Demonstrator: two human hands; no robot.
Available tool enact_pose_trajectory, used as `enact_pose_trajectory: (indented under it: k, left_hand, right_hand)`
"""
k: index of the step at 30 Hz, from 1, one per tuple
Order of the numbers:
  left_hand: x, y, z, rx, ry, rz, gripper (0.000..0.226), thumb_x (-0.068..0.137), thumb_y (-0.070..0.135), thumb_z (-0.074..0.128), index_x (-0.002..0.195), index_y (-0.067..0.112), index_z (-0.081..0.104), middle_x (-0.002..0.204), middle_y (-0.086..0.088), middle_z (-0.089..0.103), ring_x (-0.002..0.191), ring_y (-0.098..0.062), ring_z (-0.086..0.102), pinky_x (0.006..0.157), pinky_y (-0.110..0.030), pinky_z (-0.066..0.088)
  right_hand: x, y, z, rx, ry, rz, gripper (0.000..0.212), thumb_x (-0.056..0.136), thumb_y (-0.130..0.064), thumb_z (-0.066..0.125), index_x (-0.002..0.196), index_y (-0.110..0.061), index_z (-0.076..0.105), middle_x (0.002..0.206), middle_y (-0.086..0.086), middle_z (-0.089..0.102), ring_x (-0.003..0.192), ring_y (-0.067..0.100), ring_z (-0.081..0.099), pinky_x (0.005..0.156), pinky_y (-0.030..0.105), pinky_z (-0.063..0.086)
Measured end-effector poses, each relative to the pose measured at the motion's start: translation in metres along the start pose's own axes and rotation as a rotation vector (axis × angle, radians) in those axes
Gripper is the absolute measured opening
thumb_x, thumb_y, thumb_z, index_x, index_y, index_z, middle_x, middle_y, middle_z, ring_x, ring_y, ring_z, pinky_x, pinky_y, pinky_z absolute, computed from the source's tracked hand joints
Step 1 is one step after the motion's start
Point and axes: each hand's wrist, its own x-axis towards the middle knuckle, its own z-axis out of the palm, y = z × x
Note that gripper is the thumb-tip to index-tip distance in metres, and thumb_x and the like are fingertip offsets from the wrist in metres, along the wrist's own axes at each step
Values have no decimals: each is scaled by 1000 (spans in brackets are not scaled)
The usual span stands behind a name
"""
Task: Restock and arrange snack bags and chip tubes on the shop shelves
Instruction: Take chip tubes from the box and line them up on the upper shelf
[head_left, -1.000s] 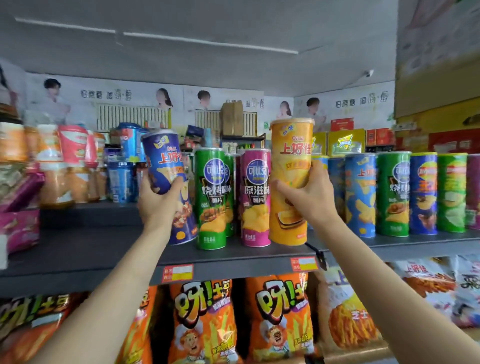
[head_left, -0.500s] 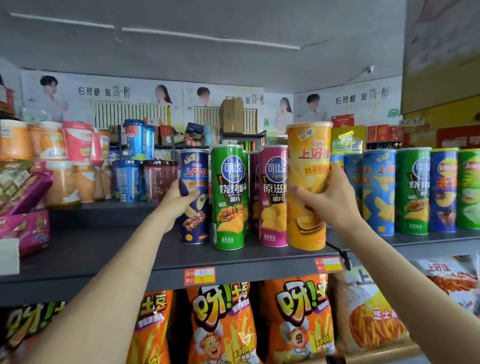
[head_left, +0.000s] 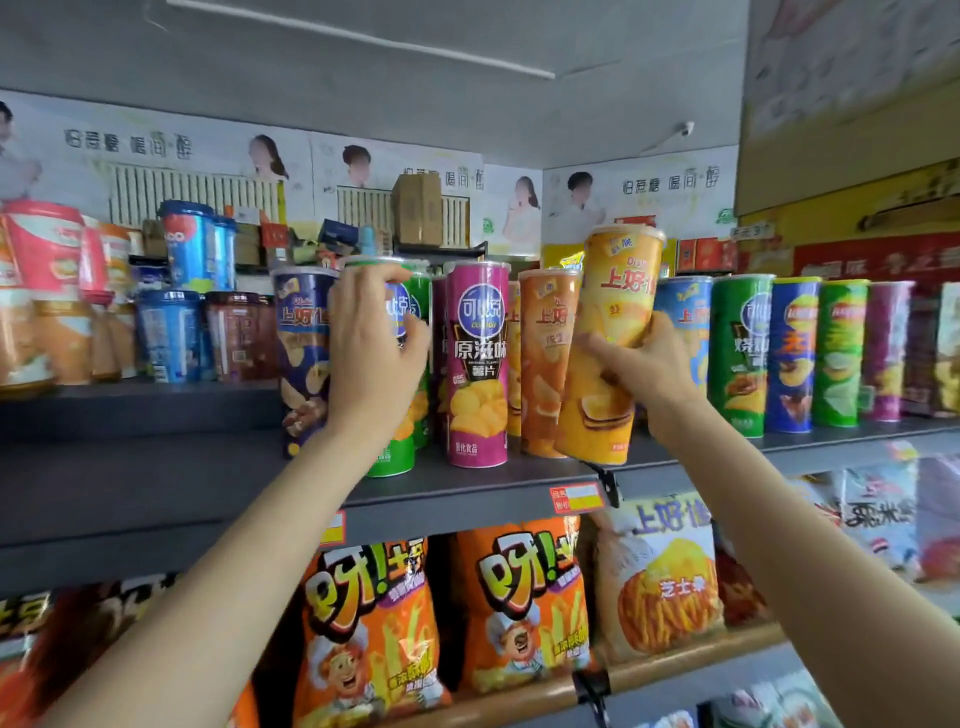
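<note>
A: Stock in hand? We hold the yellow chip tube (head_left: 605, 358) tilted in our right hand (head_left: 641, 364); our left hand (head_left: 371, 353) grips the green chip tube (head_left: 400, 364).

B: We'd square yellow upright, right of the pink chip tube (head_left: 475, 364).

The left hand (head_left: 371, 358) no longer holds the dark blue tube (head_left: 304, 358), which now stands on the shelf (head_left: 156, 483) left of the green tube (head_left: 402, 374); the hand now curls round the green tube instead. The right hand (head_left: 641, 371) now tilts the yellow tube (head_left: 605, 343), top leaning right, exposing an orange tube (head_left: 545, 364) behind it.
</note>
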Motion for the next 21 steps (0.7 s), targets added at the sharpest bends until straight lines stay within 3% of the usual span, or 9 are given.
enact_pose_trajectory:
  k: [4,7,11,15,21]
  left_hand:
    - [-34,27,47,-20,-172,-19,30,82,1,56,112,5,51,111,-7,50,106,-20,50,94,-24,37]
    - [-47,33,68,-7,-204,-99,30,83,3,58,112,6,52,113,-9,49,109,-22,47,92,-18,30]
    - [-55,46,83,38,-194,-162,29,83,3,59,110,6,52,110,-9,49,105,-23,51,88,-25,37]
    - [-66,57,95,57,-144,-145,26,83,-1,58,107,6,54,103,-5,52,94,-22,56,83,-37,47]
    - [-72,66,98,85,-65,-189,24,82,-1,56,105,5,54,99,1,48,92,-18,53,79,-22,40]
  right_hand:
    - [2,18,4,-21,-128,-16,69,65,-37,83,119,-13,48,110,8,63,95,25,64,79,45,56]
    - [9,26,5,5,-165,-56,63,72,-29,79,122,-12,46,110,7,59,91,19,59,61,25,53]
    - [16,34,17,-71,-169,-143,72,69,-39,79,124,-10,43,120,13,54,111,29,53,91,44,48]
    - [19,36,26,-87,-183,-165,73,69,-42,77,123,-7,42,122,16,50,113,33,48,92,48,44]
    - [25,33,35,-155,-239,-124,81,73,-44,74,131,-6,32,131,17,40,122,37,39,98,48,38]
